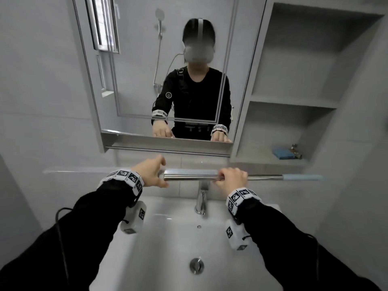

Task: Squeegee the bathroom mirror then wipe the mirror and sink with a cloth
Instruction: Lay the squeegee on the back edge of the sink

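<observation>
The right hand (231, 178) grips the squeegee (210, 177) by its metal shaft, held level above the sink (168, 238) and below the mirror (147, 80). The left hand (152, 174) is spread loosely at the shaft's near end, holding nothing. Risk: a one-handed grip mid-shaft may let the long tool tip and strike the faucet (201, 198). The cloth (282, 153) (blue, folded) lies in the wall niche.

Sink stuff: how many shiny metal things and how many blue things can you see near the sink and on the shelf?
Shiny metal: 3, the faucet, the drain plug, the metal pole
Blue: 2, the folded cloth on the lower shelf, the pole's blue end
Total: 5
</observation>
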`<action>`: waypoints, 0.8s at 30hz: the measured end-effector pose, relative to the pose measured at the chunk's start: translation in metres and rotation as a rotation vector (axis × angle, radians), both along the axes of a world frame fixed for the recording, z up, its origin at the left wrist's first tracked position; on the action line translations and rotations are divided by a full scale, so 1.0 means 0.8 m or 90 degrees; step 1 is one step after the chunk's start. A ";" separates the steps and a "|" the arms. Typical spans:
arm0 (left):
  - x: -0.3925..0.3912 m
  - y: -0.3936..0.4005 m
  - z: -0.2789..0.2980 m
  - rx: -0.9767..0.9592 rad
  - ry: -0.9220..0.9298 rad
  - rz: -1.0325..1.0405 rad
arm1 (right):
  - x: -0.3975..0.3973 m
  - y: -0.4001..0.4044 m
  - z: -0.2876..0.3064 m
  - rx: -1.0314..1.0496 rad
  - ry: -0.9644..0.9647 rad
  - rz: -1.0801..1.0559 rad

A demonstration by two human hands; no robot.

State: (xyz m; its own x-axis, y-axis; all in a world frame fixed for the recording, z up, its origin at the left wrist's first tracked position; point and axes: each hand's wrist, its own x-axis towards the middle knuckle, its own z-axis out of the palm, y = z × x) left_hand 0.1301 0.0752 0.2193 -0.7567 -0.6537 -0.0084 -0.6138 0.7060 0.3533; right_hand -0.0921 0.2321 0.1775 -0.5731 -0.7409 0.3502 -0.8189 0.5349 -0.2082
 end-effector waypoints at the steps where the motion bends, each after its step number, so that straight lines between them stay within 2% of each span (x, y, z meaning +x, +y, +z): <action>1: -0.007 0.000 -0.007 -0.008 -0.009 -0.001 | -0.005 0.000 -0.005 0.017 0.008 -0.009; 7: -0.049 0.001 -0.051 -0.139 -0.020 -0.053 | -0.024 0.009 -0.027 0.018 0.046 -0.031; 13: -0.078 0.010 -0.076 -0.412 0.167 -0.073 | -0.055 0.010 -0.040 -0.049 0.019 -0.060; 17: -0.102 0.003 -0.094 -0.376 0.203 -0.020 | -0.083 0.006 -0.052 -0.026 -0.013 -0.056; 24: -0.146 -0.030 -0.114 -0.382 0.254 0.026 | -0.116 -0.016 -0.067 -0.095 0.060 -0.009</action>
State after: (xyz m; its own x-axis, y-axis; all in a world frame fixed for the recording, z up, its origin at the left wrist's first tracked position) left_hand 0.0130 0.0513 0.1278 -0.6020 -0.4874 0.6324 -0.5496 0.8275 0.1146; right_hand -0.1851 0.2190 0.1235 -0.5425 -0.6691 0.5080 -0.8312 0.5153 -0.2089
